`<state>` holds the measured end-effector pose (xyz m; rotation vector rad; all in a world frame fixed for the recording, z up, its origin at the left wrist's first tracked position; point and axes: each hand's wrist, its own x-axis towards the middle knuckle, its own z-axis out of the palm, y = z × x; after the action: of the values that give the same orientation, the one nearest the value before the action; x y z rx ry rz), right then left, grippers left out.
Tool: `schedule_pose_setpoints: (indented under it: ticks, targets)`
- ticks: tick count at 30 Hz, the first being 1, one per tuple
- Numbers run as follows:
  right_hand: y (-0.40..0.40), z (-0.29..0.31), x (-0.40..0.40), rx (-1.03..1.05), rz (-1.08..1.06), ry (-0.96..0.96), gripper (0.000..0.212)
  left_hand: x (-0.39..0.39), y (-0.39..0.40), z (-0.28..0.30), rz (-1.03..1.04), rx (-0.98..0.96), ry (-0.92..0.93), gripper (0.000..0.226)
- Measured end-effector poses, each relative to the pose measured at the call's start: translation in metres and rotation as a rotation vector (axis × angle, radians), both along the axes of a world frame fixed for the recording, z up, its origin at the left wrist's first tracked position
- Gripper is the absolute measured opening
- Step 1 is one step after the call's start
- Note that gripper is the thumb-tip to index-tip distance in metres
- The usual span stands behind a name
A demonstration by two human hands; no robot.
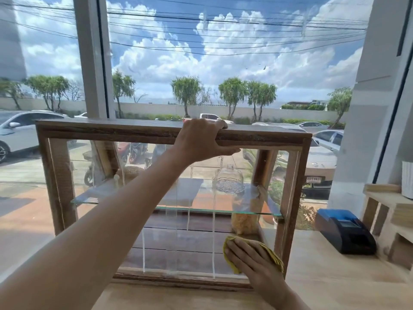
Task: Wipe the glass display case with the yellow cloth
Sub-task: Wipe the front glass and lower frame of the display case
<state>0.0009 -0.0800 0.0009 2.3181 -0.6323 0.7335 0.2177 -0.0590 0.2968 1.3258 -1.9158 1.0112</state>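
The glass display case [125, 130] is a dark wooden frame with glass panes, standing on a pale wooden counter in front of a big window. White streaks of liquid run down its front pane. My left hand [201, 139] grips the case's top rail, fingers over the top and thumb below. My right hand [252, 260] lies flat on the yellow cloth [276, 259], pressing it against the lower right corner of the front glass. Inside, a glass shelf [223, 211] carries a clear glass dome [229, 181].
The pale counter [324, 280] stretches right of the case. On it sits a black and blue receipt printer [344, 231], with wooden shelving [388, 218] behind it at the far right. The window behind shows parked cars and trees.
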Motion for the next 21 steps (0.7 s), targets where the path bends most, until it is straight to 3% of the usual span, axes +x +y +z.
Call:
schedule_pose_setpoints:
  ticks: [6, 11, 15, 21]
  targets:
    - [0.019, 0.035, 0.007, -0.039, 0.122, -0.228, 0.038, 0.01, 0.014, 0.008, -0.05, 0.166, 0.015, 0.073]
    - [0.021, 0.097, 0.013, -0.096, 0.175, -0.515, 0.043, 0.05, 0.026, 0.008, -0.023, 0.158, 0.005, 0.075]
    - [0.012, 0.137, 0.028, -0.151, 0.117, -0.751, 0.072, 0.076, 0.029, 0.008, 0.053, 0.15, -0.002, 0.085]
    - [-0.009, 0.147, 0.043, -0.208, -0.042, -0.686, 0.048, 0.088, 0.024, 0.007, 0.041, 0.114, -0.026, 0.091]
